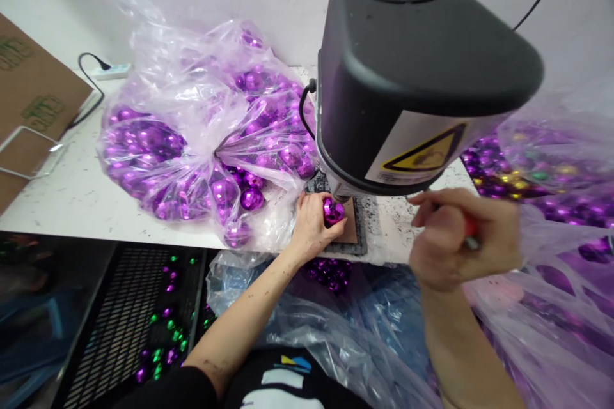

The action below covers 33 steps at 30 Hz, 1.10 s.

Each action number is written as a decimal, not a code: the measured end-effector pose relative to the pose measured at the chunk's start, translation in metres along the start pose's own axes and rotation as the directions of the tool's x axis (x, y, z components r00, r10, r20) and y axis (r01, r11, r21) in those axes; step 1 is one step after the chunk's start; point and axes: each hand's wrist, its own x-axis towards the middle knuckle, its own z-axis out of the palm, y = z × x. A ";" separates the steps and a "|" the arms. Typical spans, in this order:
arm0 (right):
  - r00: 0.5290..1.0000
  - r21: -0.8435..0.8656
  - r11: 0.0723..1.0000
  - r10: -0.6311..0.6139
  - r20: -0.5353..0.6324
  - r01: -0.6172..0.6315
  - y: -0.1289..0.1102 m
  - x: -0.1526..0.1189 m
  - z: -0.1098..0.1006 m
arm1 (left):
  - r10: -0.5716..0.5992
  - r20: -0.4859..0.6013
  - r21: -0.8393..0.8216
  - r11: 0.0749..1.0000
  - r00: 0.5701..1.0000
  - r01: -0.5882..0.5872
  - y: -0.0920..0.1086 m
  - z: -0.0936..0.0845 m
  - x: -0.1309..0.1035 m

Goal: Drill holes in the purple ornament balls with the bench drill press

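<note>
My left hand [314, 225] grips a shiny purple ball [332, 211] over a brown pad [349, 223] on the white table [71, 198]. Directly above the ball is the lower metal tip [341, 197] of a black machine [407, 77] that bears a yellow warning label. To the right of the machine, my right hand [455, 239] is raised with its fingers curled round a red-ended thing [471, 230] with a metal tip. The rest of that thing is hidden by the fingers and blurred.
A clear plastic bag [211, 121] of purple balls lies left of the machine. More bagged balls [542, 204] are at the right. A cardboard box [33, 96] stands at far left. Small green and purple balls [170, 326] lie on a black mesh rack [118, 326] below the table.
</note>
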 end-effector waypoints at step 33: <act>0.989 0.149 0.978 0.147 -0.016 -0.143 -0.007 0.074 0.021 | -0.128 -0.107 0.035 0.991 0.986 0.133 -0.050 -0.140 -0.007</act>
